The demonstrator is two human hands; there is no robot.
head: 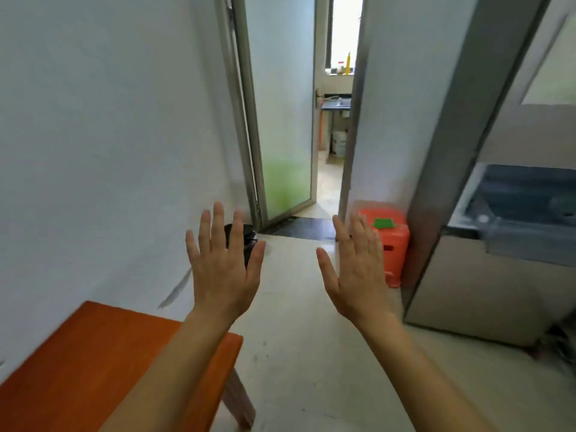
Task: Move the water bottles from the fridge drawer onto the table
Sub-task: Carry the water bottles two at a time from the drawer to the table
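My left hand [223, 263] and my right hand [355, 263] are both raised in front of me, backs towards the camera, fingers spread and holding nothing. An orange wooden table [93, 363] fills the lower left corner; my left forearm crosses its right end. At the right stands a grey fridge [486, 285] with its translucent drawer [517, 226] pulled out. Something pale lies blurred inside the drawer; I cannot make out bottles.
An orange plastic stool [392, 241] with a green patch on top stands beside the fridge's left side. A dark round object [246, 236] sits on the floor by the white wall. A frosted glass door [283, 120] stands ajar ahead, onto a kitchen.
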